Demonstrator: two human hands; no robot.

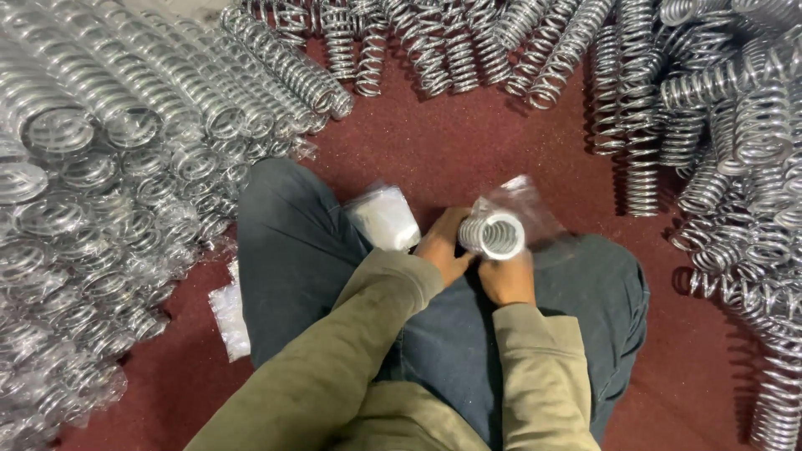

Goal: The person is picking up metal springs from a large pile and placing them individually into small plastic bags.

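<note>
The person sits on the dark red floor (468, 142) with one metal coil spring (493, 235) held over the lap, its open end facing up. The right hand (507, 280) grips it from below and the left hand (444, 245) closes on its left side, both wrapped round it. A clear plastic bag (528, 205) is partly over the spring's far end.

The thin bag could snag on the cut wire end and tear, I judge, or the smooth spring could slip from it and roll off the knee.

Counted: one spring in the hands, one clear bag on it, one stack of folded bags (386, 217) just left of the spring, and another bag bundle (230, 313) further left. The bagged springs (92, 209) far left and the bare springs (718, 125) to the right are too many to count.
</note>
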